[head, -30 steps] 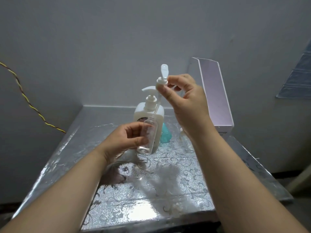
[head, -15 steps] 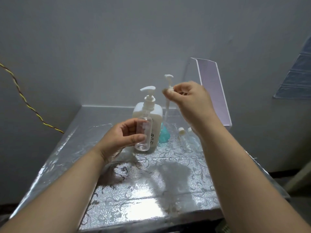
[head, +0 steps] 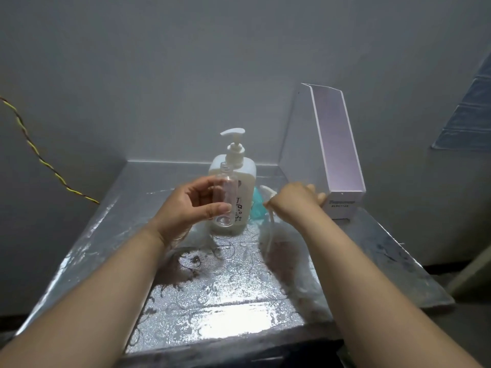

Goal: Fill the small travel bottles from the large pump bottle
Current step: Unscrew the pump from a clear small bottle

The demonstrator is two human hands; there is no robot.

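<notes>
While pinching the clear travel bottle between thumb and curled fingers, holds it upright in the left hand, raised above the silver patterned surface. Places it directly in front of the large pump bottle, overlapping that bottle's label. Shows the small neck uncapped and the clear body looking empty. Leaves the large pump bottle standing upright near the back of the surface, white nozzle pointing left.

Grips a small pump top in the right hand, low and just right of the large bottle, fingers closed on it though mostly hidden behind the back of the hand. Lets the thin dip tube hang down toward the surface; cannot tell whether its end touches.

Half hides a teal thing between the large bottle and the right hand. Reaches almost to a tall white box standing at the right. Has a twisted yellow-and-brown wire trailing down the left wall.
</notes>
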